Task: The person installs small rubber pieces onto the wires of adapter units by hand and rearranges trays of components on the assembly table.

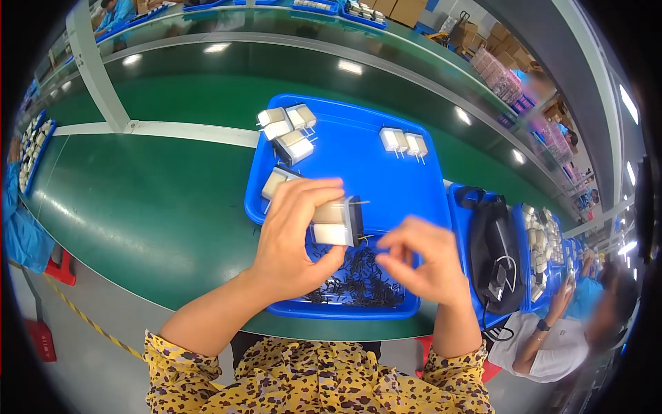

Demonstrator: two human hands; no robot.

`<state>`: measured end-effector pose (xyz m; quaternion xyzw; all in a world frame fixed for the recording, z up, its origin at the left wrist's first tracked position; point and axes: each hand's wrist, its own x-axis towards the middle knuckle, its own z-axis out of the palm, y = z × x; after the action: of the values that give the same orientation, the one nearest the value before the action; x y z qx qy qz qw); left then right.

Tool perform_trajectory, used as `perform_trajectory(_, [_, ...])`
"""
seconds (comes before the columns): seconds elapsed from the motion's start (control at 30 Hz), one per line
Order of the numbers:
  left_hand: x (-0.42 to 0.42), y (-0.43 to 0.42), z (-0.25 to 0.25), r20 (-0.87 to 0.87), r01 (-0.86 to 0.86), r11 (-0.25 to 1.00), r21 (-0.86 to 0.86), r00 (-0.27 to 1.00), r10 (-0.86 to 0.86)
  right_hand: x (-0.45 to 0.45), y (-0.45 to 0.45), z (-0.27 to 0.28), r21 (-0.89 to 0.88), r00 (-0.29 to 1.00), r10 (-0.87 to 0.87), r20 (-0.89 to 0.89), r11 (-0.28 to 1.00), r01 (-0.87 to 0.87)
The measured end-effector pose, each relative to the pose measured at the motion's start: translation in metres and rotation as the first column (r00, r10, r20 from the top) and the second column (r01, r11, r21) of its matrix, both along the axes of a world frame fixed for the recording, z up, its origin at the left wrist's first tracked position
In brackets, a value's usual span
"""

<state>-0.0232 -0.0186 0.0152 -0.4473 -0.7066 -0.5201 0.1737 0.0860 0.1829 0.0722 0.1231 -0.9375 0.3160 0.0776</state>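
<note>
My left hand is wrapped round an electrical part with two cream blocks and a black end plate, held above the tray's near half. Thin metal leads stick out from its right side. My right hand is just right of those leads, somewhat blurred. Its thumb and index fingertip look apart, and I see nothing between them. Below both hands, many short black tube-like pieces lie in the near part of the blue tray. A similar cream part is partly hidden behind my left hand.
More cream parts with pins lie at the tray's far left and far right. A black bag lies in a blue tray to the right. A co-worker sits beyond it. A metal post rises at the left.
</note>
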Motion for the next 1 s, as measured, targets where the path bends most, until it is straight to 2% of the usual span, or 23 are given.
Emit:
perform_trajectory(0.03, [0.002, 0.0, 0.003, -0.027, -0.084, 0.996, -0.018, 0.996, 0.083, 0.0, -0.005, -0.005, -0.037, 0.999, 0.012, 0.051, 0.999, -0.011])
perform_trajectory(0.07, [0.004, -0.001, 0.003, -0.026, -0.087, 0.996, -0.021, 0.996, 0.087, 0.003, -0.002, -0.017, 0.04, 0.99, 0.061, 0.13, 0.997, -0.067])
perform_trajectory(0.13, [0.007, -0.002, 0.002, 0.031, -0.137, 0.989, -0.064, 0.99, 0.139, 0.006, -0.008, -0.03, 0.148, 0.984, 0.061, 0.165, 0.985, -0.086])
perform_trajectory(0.2, [0.007, 0.001, 0.001, 0.016, -0.117, 0.992, -0.039, 0.993, 0.118, 0.007, -0.011, -0.044, 0.166, 0.983, 0.075, 0.17, 0.981, -0.103])
perform_trajectory(0.27, [0.01, 0.003, -0.003, 0.093, 0.012, 1.0, -0.01, 0.996, -0.011, 0.006, -0.013, -0.057, 0.122, 0.985, 0.074, 0.154, 0.988, -0.093])
perform_trajectory(0.33, [0.012, 0.004, -0.002, 0.065, 0.018, 0.999, -0.028, 0.998, -0.016, 0.006, -0.014, -0.057, 0.159, 0.986, 0.052, 0.159, 0.984, -0.077])
perform_trajectory(0.47, [0.013, 0.005, -0.002, 0.125, 0.114, 0.993, -0.009, 0.986, -0.112, 0.007, -0.011, -0.056, 0.154, 0.99, 0.029, 0.139, 0.987, -0.05])
perform_trajectory(0.57, [0.015, 0.005, -0.004, 0.166, 0.138, 0.99, 0.008, 0.976, -0.138, 0.008, -0.006, -0.053, 0.07, 0.996, 0.033, 0.08, 0.997, -0.038])
perform_trajectory(0.63, [0.018, 0.004, -0.002, 0.208, 0.147, 0.989, 0.013, 0.967, -0.146, 0.01, -0.003, -0.047, -0.221, 0.998, 0.034, 0.047, 0.975, -0.023])
perform_trajectory(0.67, [0.02, 0.004, -0.002, 0.208, 0.151, 0.988, 0.011, 0.967, -0.15, 0.01, -0.003, -0.046, -0.223, 0.998, 0.03, 0.047, 0.975, -0.018])
perform_trajectory(0.7, [0.021, 0.004, -0.002, 0.247, 0.179, 0.984, 0.011, 0.953, -0.176, 0.011, -0.004, -0.044, -0.509, 0.995, -0.06, 0.08, 0.856, 0.092])
perform_trajectory(0.73, [0.023, 0.004, -0.002, 0.287, 0.21, 0.978, 0.013, 0.936, -0.205, 0.012, -0.004, -0.043, -0.74, 0.981, -0.138, 0.137, 0.644, 0.194])
perform_trajectory(0.77, [0.023, 0.005, -0.002, 0.293, 0.225, 0.974, 0.012, 0.931, -0.219, 0.011, -0.001, -0.043, -0.843, 0.989, -0.113, 0.099, 0.519, 0.144])
perform_trajectory(0.8, [0.023, 0.006, -0.002, 0.229, 0.255, 0.967, -0.005, 0.942, -0.247, 0.011, 0.008, -0.045, -0.904, 0.997, -0.013, 0.079, 0.421, 0.077])
perform_trajectory(0.83, [0.023, 0.007, -0.002, 0.162, 0.284, 0.959, -0.021, 0.947, -0.277, 0.011, 0.009, -0.043, -0.928, 0.997, -0.002, 0.081, 0.365, 0.076])
perform_trajectory(0.87, [0.023, 0.008, -0.002, 0.165, 0.301, 0.954, -0.019, 0.942, -0.294, 0.011, 0.008, -0.041, -0.948, 0.997, 0.012, 0.079, 0.309, 0.072])
perform_trajectory(1.0, [0.025, 0.009, -0.002, 0.136, 0.319, 0.947, -0.037, 0.94, -0.312, 0.01, 0.005, -0.04, -0.971, 0.993, -0.004, 0.114, 0.211, 0.112])
